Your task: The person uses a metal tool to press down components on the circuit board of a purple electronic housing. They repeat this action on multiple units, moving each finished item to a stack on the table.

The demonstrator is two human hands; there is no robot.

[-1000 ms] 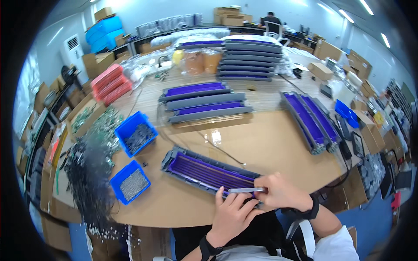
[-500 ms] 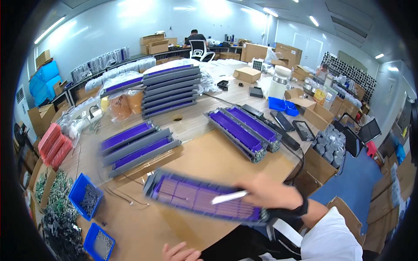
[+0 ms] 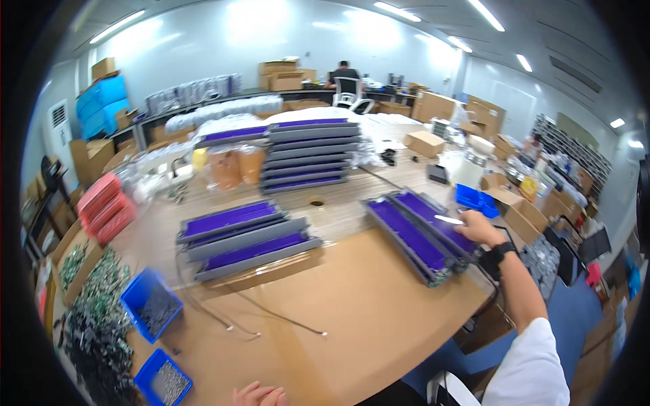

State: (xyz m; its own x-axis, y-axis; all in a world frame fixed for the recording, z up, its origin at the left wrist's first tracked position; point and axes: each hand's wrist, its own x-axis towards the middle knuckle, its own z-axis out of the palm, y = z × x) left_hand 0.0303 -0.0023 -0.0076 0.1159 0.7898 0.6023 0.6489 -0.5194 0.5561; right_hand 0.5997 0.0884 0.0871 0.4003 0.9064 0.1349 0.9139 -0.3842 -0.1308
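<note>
My right hand (image 3: 482,230) is closed around a thin white stick-like tool (image 3: 448,220). It reaches over the right-hand pair of long grey housings with purple insides (image 3: 413,233), at the outer one's edge; whether it also grips that housing I cannot tell. At the bottom edge, only the fingers of my left hand (image 3: 261,395) show, loosely bent and slightly apart, with nothing visible in them. Similar grey-and-purple housings (image 3: 247,240) lie left of centre. Behind them stands a stack of more housings (image 3: 310,155).
Brown card (image 3: 365,318) covers the near table, with loose thin cables (image 3: 271,314) on it. Two blue bins (image 3: 150,304) of small parts stand at the left, beside a heap of green and black pieces (image 3: 95,304). Open blue trays (image 3: 477,200) and cartons (image 3: 525,213) are at the right.
The purple-framed panel under my right hand has left the near middle of the card. My right hand has moved away and rightward, still with the white tool; the view has shifted.
</note>
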